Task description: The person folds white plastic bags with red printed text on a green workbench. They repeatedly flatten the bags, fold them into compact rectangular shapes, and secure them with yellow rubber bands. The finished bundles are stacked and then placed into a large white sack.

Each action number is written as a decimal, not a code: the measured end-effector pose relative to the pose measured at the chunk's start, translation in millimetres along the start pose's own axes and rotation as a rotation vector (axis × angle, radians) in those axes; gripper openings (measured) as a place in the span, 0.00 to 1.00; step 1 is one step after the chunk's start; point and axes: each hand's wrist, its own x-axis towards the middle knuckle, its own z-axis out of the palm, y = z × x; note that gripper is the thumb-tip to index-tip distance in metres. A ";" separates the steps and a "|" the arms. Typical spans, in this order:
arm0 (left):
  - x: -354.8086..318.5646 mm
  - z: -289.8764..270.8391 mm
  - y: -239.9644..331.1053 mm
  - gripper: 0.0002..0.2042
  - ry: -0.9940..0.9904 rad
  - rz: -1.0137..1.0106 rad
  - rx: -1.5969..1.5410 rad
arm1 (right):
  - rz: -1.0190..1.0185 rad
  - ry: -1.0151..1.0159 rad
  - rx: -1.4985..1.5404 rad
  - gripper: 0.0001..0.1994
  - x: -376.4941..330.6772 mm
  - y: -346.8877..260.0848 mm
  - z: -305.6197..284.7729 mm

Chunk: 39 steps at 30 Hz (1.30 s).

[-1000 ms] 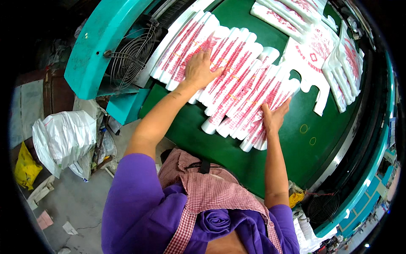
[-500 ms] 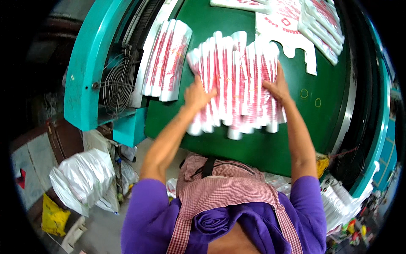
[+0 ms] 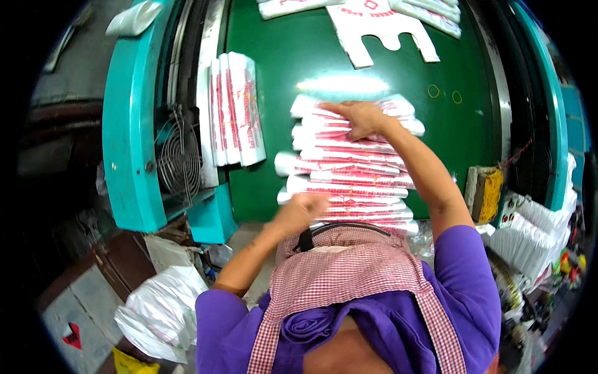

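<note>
A pile of folded white plastic bags (image 3: pixel 355 177) with red print lies on the green table, their long folds running left to right, right up against my apron. Across the far end of the pile rests my right hand (image 3: pixel 362 118), its fingers stretched out toward the left over the folds. My left hand (image 3: pixel 303 210) is at the near left edge of the same pile, over the bag ends; its fingers look bent but are smeared by motion. To the left lies a second bundle of folded bags (image 3: pixel 238 109), untouched.
The green table (image 3: pixel 280 68) sits between teal machine frames (image 3: pixel 132 137). At its far side lie a flat white bag (image 3: pixel 386 28) with handle loops and more stacked bags (image 3: pixel 433 12). A wire fan guard (image 3: pixel 179 156) is on the left. Yellow block (image 3: pixel 490 195) at the near right corner.
The bag pile has turned from upright folds to sideways folds and come nearer to my body. My right hand moved to its far end, my left hand to its near left edge.
</note>
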 end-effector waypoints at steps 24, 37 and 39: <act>129.9 -71.3 -86.7 0.36 0.262 0.436 -0.534 | 0.329 0.667 1.251 0.40 -132.6 100.2 74.1; 50.8 9.2 -114.4 0.36 0.364 0.349 -0.690 | 0.307 0.624 1.279 0.35 -182.1 59.8 133.2; 34.7 41.0 -110.7 0.36 0.477 0.351 -0.812 | 0.445 0.612 1.401 0.36 -200.6 32.1 159.1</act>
